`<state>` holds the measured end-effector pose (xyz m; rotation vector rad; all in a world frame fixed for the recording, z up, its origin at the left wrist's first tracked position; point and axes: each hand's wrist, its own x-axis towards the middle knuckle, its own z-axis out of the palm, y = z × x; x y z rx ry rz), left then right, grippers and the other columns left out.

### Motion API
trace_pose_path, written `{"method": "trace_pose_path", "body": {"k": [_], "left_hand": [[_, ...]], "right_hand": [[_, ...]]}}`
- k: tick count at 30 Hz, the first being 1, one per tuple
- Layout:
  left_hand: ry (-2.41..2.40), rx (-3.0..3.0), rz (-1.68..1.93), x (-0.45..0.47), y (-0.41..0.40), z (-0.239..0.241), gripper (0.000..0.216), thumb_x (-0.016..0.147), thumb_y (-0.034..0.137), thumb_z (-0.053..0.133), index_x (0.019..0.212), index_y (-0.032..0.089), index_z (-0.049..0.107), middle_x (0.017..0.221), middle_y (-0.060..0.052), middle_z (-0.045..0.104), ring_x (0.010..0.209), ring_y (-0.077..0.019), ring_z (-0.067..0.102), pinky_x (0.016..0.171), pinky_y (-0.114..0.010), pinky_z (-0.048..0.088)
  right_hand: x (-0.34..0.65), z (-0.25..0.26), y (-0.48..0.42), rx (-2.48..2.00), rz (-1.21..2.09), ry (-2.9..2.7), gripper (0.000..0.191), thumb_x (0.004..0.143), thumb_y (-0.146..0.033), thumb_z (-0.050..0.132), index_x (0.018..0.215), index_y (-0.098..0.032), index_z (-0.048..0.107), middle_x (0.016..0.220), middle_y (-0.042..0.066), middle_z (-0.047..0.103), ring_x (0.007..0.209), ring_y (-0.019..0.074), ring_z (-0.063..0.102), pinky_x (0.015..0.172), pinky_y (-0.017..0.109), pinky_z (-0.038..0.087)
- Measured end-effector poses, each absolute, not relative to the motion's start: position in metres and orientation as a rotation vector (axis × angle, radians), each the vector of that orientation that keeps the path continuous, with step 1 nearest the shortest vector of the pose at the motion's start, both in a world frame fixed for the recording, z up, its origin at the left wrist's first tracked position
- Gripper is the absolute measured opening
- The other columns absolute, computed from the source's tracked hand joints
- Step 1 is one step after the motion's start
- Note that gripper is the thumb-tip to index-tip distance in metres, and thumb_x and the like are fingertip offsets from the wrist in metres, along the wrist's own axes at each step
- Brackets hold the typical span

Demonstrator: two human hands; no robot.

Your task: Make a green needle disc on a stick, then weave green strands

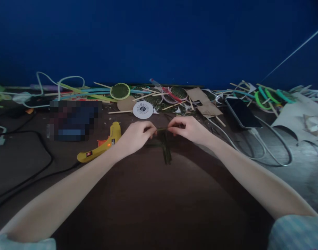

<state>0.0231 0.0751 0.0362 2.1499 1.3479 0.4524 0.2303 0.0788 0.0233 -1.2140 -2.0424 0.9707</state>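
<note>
My left hand (138,136) and my right hand (186,127) meet over the middle of the dark table, each pinching one end of a thin green strip (162,129) held level between them. Below the strip, more dark green strips (166,150) lie crossed on the table. Both hands have their fingers closed on the strip. A yellow glue gun (101,147) with a lit orange light lies just left of my left hand.
A smartphone (242,113) with a white cable (273,146) lies at the right. Craft scraps, wooden sticks, a white round disc (143,109), a green disc (120,91), cardboard pieces (204,102) and green rings (268,95) crowd the back. Black cables (41,152) run at the left. A blue wall stands behind.
</note>
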Motion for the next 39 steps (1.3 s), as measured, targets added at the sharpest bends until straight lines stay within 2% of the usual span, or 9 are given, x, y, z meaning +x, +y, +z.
{"method": "trace_pose_path", "body": {"k": [2,4,6,7,9,12,23,27,39], "left_hand": [[1.360,2.174,0.484,0.023,0.074,0.032,0.020,0.087,0.027,0.044,0.080,0.019,0.061,0.074,0.000,0.065,0.069,-0.0160,0.060,0.067,-0.028,0.043],[1.415,2.249,0.581,0.024,0.072,0.028,0.016,0.086,0.025,0.049,0.097,0.018,0.058,0.095,-0.004,0.063,0.082,-0.0178,0.060,0.076,-0.031,0.045],[1.494,2.365,0.682,0.025,0.069,0.024,0.028,0.083,0.021,0.054,0.110,0.017,0.051,0.112,-0.009,0.053,0.096,-0.0211,0.057,0.085,-0.036,0.045],[1.517,2.422,0.701,0.026,0.067,0.022,0.030,0.081,0.020,0.056,0.111,0.017,0.049,0.114,-0.010,0.050,0.102,-0.0230,0.054,0.088,-0.039,0.044],[1.508,2.508,0.680,0.027,0.065,0.020,0.029,0.080,0.019,0.058,0.108,0.017,0.049,0.111,-0.009,0.048,0.109,-0.0256,0.048,0.093,-0.042,0.041],[1.449,2.542,0.542,0.030,0.062,0.015,0.026,0.080,0.024,0.060,0.104,0.016,0.051,0.106,-0.009,0.048,0.107,-0.0265,0.046,0.093,-0.043,0.040],[1.478,2.461,0.388,0.040,0.064,0.004,0.060,0.074,0.043,0.065,0.123,0.013,0.047,0.114,-0.012,0.046,0.107,-0.0311,0.041,0.091,-0.047,0.037],[1.475,2.450,0.388,0.042,0.065,0.002,0.061,0.073,0.043,0.066,0.124,0.015,0.047,0.116,-0.012,0.045,0.109,-0.0324,0.040,0.091,-0.049,0.036],[1.509,2.448,0.424,0.043,0.062,0.000,0.061,0.072,0.038,0.069,0.124,0.017,0.043,0.113,-0.010,0.047,0.106,-0.0293,0.042,0.086,-0.043,0.037]], "right_hand": [[0.230,0.022,0.079,-1.249,0.930,-2.038,0.011,0.077,-0.027,0.058,0.071,-0.019,0.061,0.061,-0.002,0.059,0.057,0.0122,0.054,0.059,0.027,0.039],[0.232,0.020,0.081,-1.313,0.861,-1.993,0.013,0.076,-0.027,0.057,0.067,-0.018,0.060,0.062,-0.001,0.059,0.058,0.0121,0.051,0.058,0.027,0.037],[0.237,0.018,0.084,-1.383,0.806,-1.925,0.015,0.075,-0.027,0.057,0.064,-0.017,0.059,0.062,-0.001,0.058,0.059,0.0123,0.050,0.059,0.027,0.035],[0.240,0.016,0.085,-1.408,0.792,-1.899,0.016,0.075,-0.027,0.057,0.063,-0.017,0.058,0.062,-0.001,0.058,0.059,0.0123,0.050,0.060,0.027,0.035],[0.243,0.015,0.086,-1.432,0.790,-1.877,0.015,0.074,-0.027,0.057,0.062,-0.017,0.058,0.062,0.000,0.057,0.059,0.0123,0.049,0.060,0.027,0.034],[0.245,0.014,0.085,-1.429,0.813,-1.890,0.015,0.073,-0.027,0.058,0.062,-0.016,0.059,0.061,-0.001,0.057,0.059,0.0117,0.047,0.060,0.027,0.033],[0.241,0.007,0.081,-1.370,0.711,-1.881,0.017,0.075,-0.025,0.056,0.061,-0.017,0.055,0.060,-0.002,0.055,0.059,0.0114,0.046,0.059,0.026,0.032],[0.241,0.005,0.082,-1.382,0.714,-1.888,0.017,0.075,-0.025,0.056,0.060,-0.017,0.054,0.059,-0.002,0.054,0.059,0.0115,0.046,0.059,0.026,0.032],[0.241,0.005,0.081,-1.375,0.744,-1.862,0.017,0.074,-0.024,0.056,0.058,-0.017,0.053,0.058,-0.002,0.053,0.058,0.0113,0.045,0.058,0.027,0.032]]}}
